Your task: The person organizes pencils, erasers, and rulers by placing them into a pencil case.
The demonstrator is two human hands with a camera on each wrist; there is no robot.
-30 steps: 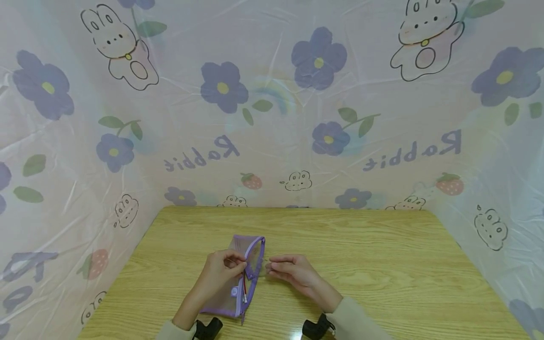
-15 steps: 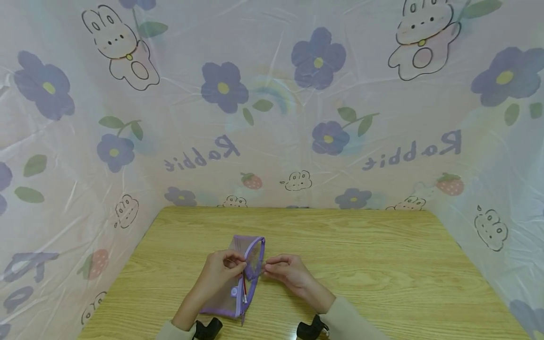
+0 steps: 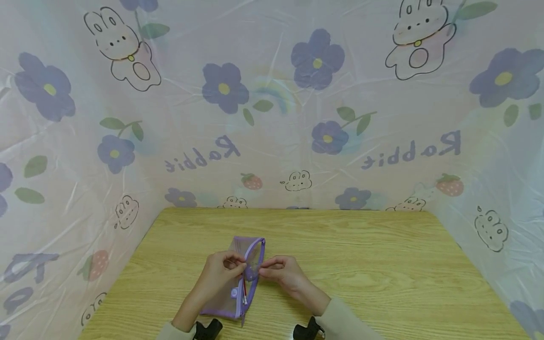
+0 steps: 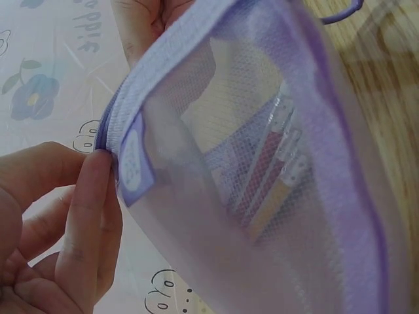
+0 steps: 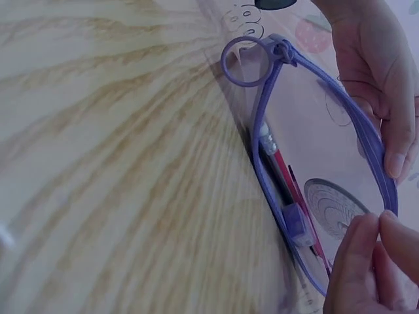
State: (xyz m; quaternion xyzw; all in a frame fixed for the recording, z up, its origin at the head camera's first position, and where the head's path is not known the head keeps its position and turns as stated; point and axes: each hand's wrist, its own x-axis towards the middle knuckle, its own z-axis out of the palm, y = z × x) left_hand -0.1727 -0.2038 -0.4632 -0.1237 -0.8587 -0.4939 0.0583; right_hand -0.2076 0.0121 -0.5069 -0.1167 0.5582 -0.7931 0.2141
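Note:
A purple mesh pencil case (image 3: 221, 297) lies on the table with its zip undone and its mouth spread. My left hand (image 3: 223, 269) pinches the zip edge near a small tab, as the left wrist view (image 4: 65, 229) shows from close up. At the mouth's right side, my right hand (image 3: 289, 276) pinches a clear protractor (image 5: 334, 206) with curved markings, part of it inside the case. Pencils (image 4: 272, 170) with pale eraser ends lie within, seen through the mesh. In the right wrist view a red pencil (image 5: 281, 163) and a small purple block (image 5: 298, 226) also show inside.
The wood-grain table (image 3: 361, 264) spreads out right of the case. A patterned sheet (image 3: 272, 123) with flowers and rabbits hangs behind and at both sides. A purple ring pull (image 5: 247, 62) hangs at the case's end. Black wrist cameras (image 3: 208, 328) sit near both cuffs.
My right hand has moved left, bringing the protractor from beside the case into its mouth. The left hand and the case have stayed in place.

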